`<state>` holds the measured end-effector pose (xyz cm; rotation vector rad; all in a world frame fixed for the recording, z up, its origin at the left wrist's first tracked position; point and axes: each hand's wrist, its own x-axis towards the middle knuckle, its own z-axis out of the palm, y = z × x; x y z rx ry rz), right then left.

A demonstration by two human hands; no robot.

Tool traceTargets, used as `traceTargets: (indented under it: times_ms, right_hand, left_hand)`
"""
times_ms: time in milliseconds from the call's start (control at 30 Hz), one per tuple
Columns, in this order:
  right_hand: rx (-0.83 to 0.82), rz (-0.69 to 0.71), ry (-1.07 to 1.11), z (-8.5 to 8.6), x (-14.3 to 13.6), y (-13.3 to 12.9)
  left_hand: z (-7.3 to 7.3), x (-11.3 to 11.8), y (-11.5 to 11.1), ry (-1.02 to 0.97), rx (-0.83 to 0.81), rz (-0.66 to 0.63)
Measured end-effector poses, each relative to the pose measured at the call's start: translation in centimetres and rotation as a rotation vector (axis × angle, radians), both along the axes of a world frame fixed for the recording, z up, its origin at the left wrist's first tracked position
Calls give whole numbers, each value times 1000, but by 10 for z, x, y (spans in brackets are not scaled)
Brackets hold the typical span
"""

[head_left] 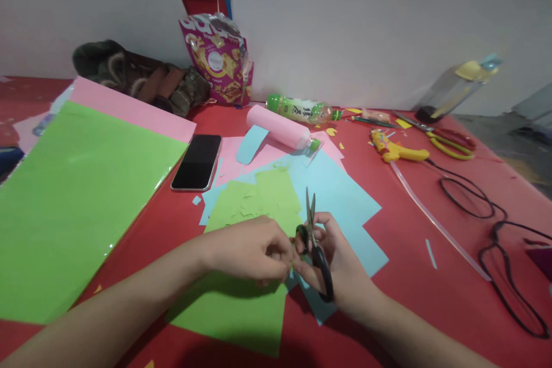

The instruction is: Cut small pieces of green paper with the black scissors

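My right hand [340, 259] is closed on black-handled scissors [318, 259], their narrow metal blades slightly parted and pointing away from me. Its thumb and fingertips meet those of my left hand [259, 250]. The left fingers are closed in a pinch; a speck of green shows at the tips, but what they hold is too small and hidden to make out. Beneath both hands lies green paper [241, 310] with thin curled green scraps on its upper part. Light blue sheets [340, 195] stick out from under it on the right.
Around the papers are a phone [197, 163], a pink-wrapped bottle [278, 127], a green-labelled drink bottle [299, 108] and a snack bag [219, 63]. Large green sheets [86, 201] lie left. Rightward are a yellow glue gun [394, 149] with its cord, yellow-red-handled scissors [451, 142] and a clear bottle [452, 92].
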<state>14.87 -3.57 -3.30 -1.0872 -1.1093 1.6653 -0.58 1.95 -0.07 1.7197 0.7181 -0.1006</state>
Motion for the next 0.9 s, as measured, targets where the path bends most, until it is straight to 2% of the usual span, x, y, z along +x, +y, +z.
traceTargets:
  times_ms: [200,333,700,900]
  right_hand:
    - [26,-180,14,-1,-1,2]
    - [25,-301,63,-2,0,4]
    - [57,-392,57,-2,1,3]
    - [63,-372,44,-2,2,3]
  left_hand:
    - [-4,2,2,-63,22,58]
    - [-9,5,1,-109,102,119]
    - [-16,16,-11,-161,297,253]
    - [-16,16,-12,-159,305,344]
